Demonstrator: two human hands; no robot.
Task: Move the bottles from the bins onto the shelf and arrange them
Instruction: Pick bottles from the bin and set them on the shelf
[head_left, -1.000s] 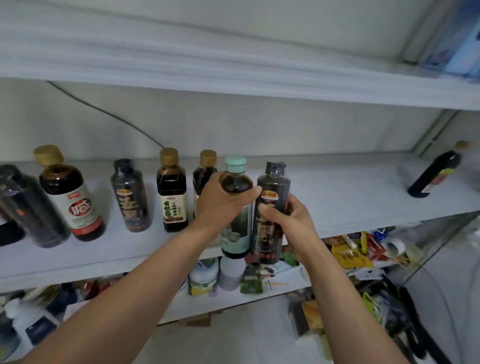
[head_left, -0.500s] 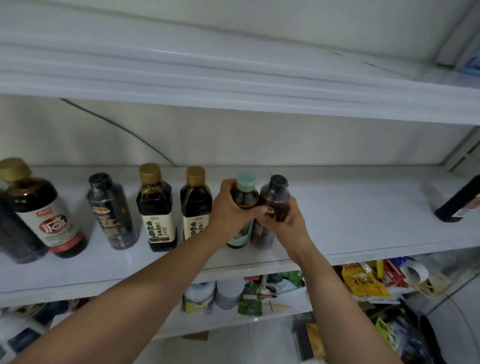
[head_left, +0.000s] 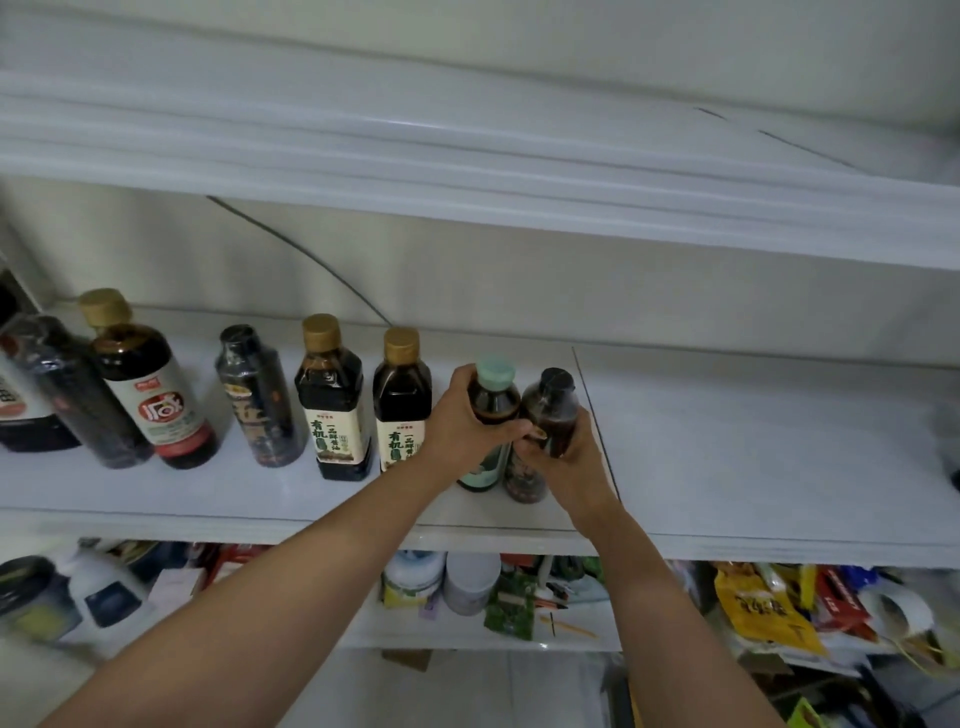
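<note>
I see the left hand (head_left: 461, 427) gripping the green-capped bottle (head_left: 493, 400) and the right hand (head_left: 571, 460) wrapped round the black-capped bottle (head_left: 551, 413) (touching, side by side), both apparently standing on the shelf (head_left: 727, 457).

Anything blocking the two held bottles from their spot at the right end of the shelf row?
Nothing visible. The left hand grips the mint-capped bottle and the right hand the black-capped bottle; both already appear to stand on the shelf, just right of the nearest gold-capped bottle.

A white jar (head_left: 470, 584), a yellow packet (head_left: 763, 608) and a tape roll (head_left: 901, 613) below; thin dark cable (head_left: 298, 250) on the wall (head_left: 571, 291).
</note>
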